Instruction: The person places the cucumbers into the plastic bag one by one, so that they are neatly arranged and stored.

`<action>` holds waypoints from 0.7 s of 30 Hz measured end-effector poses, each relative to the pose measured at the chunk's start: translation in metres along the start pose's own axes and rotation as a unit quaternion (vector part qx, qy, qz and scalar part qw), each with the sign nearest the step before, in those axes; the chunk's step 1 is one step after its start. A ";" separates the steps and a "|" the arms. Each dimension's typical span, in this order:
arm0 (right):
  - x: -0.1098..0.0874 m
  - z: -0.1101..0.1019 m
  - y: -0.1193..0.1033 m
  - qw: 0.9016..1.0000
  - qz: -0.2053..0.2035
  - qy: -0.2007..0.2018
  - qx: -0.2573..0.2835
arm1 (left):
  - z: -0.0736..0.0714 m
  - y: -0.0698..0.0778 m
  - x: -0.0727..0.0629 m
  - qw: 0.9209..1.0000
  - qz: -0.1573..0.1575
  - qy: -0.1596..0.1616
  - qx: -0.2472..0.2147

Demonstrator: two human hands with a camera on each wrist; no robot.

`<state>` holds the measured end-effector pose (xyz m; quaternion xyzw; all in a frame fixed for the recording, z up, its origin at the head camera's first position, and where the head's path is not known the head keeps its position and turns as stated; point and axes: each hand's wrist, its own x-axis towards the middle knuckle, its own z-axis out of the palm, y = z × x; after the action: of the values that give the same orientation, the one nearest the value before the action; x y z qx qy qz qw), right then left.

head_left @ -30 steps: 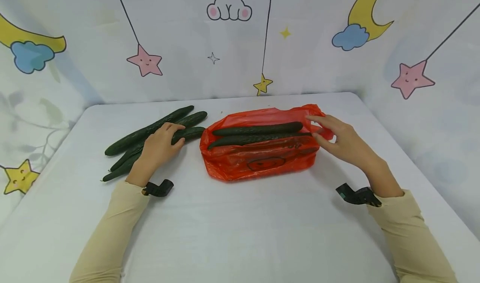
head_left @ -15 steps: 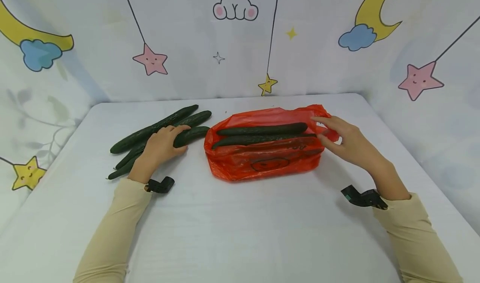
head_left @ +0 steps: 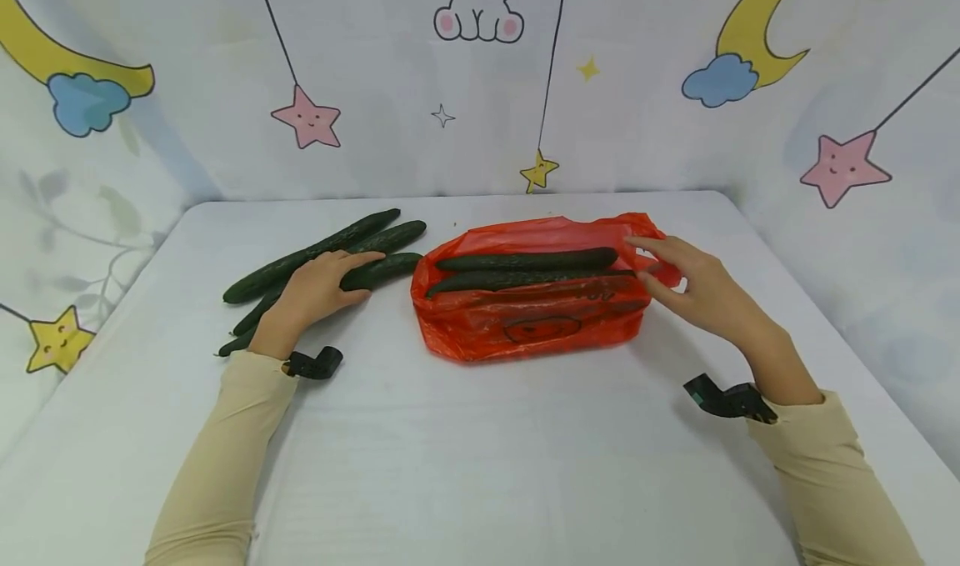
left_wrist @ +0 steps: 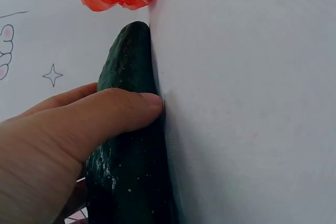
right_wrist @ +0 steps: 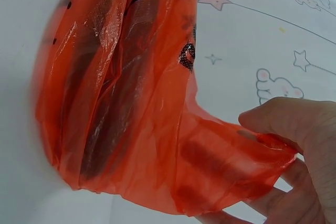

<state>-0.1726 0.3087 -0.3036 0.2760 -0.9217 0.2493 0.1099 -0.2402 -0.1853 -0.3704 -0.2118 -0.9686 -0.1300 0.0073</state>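
Observation:
My left hand lies over the nearest of three dark green cucumbers at the left. In the left wrist view its thumb bends across that cucumber, with fingers on the far side. Two more cucumbers lie fanned out behind it. To the right, an open red plastic bag rests on its side with two cucumbers inside. My right hand holds the bag's handle end; the right wrist view has thumb in front and fingers behind the red film.
Everything lies on a white-covered table. Behind it hangs a pale cloth backdrop printed with stars, moons and a bear. A dark camera mount sits on each wrist.
The head view has shifted slightly. My left hand has slid a little left along the near cucumber, so more of its right end shows. The right hand stays at the bag.

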 end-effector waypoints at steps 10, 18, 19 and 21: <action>-0.002 0.001 0.004 1.000 -0.015 0.010 -0.011 | 0.000 0.003 0.000 1.000 0.012 0.013 0.017; 0.000 0.002 0.004 0.999 -0.028 0.011 -0.014 | 0.000 0.002 0.000 1.000 -0.012 0.019 -0.005; 0.000 0.002 0.004 1.000 -0.027 0.010 -0.014 | 0.000 0.002 0.000 1.000 -0.013 0.024 -0.013; 0.000 0.002 0.003 1.000 -0.023 0.008 -0.013 | -0.001 0.002 0.001 0.999 -0.016 0.034 -0.032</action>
<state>-0.1750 0.3100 -0.3064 0.2936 -0.9174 0.2368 0.1269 -0.2401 -0.1831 -0.3690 -0.1915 -0.9665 -0.1677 0.0315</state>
